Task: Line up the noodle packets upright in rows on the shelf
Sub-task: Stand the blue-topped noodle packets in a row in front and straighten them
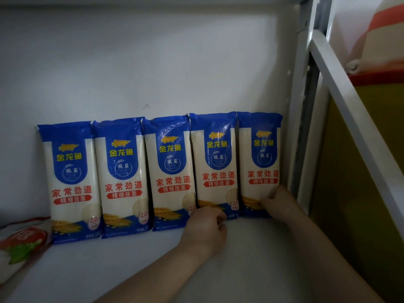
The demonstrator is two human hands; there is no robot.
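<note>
Several blue-and-white noodle packets stand upright side by side against the shelf's white back wall (pixel 153 62). The rightmost packet (pixel 261 154) stands beside the shelf's right side panel; my right hand (pixel 281 203) grips its lower right corner. The packet next to it (pixel 215 158) has my left hand (pixel 206 229) at its bottom edge, fingers curled against its lower left corner. Further left stand the middle packet (pixel 170 171), another (pixel 123 178) and the leftmost packet (pixel 72 182). Both forearms reach in from the lower right.
A red, white and green packet (pixel 19 243) lies flat at the left edge on the white shelf floor (pixel 131 270). A grey metal upright (pixel 306 106) bounds the shelf at the right. Beyond it are a white rail (pixel 349 106) and a yellow surface.
</note>
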